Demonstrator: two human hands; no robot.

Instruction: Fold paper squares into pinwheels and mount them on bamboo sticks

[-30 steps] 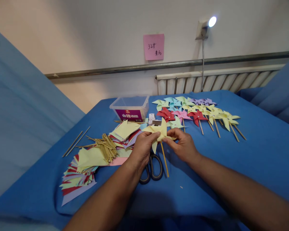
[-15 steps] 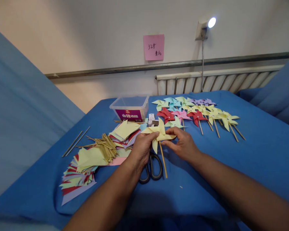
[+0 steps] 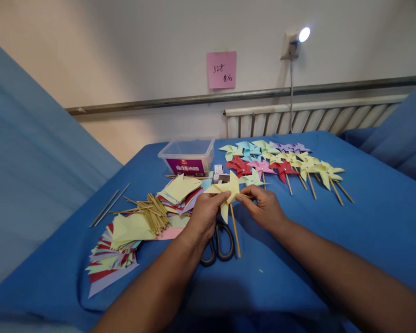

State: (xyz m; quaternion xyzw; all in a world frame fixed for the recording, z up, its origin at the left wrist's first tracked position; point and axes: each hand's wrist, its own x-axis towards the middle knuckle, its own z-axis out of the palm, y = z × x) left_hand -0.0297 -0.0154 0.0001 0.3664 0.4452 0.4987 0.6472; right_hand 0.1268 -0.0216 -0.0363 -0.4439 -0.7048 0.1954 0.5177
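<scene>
A pale yellow paper pinwheel (image 3: 229,188) on a thin wooden stick (image 3: 235,231) is held up between both hands above the blue cloth. My left hand (image 3: 205,215) pinches the pinwheel's left blades with thumb and fingers. From the other side my right hand (image 3: 264,207) pinches the centre and right blade. The stick hangs down toward me between the two hands. Black-handled scissors (image 3: 220,243) lie on the cloth just below my left hand.
Several finished pinwheels (image 3: 284,162) in many colours lie in rows at the back right. A bundle of wooden sticks (image 3: 152,212) and stacks of coloured paper squares (image 3: 119,245) lie left. A clear plastic box (image 3: 189,156) stands behind them, with small boxes (image 3: 221,172) beside it.
The pinwheel has tipped a little and my right fingers have moved in onto its centre. Both hands stay in the same place.
</scene>
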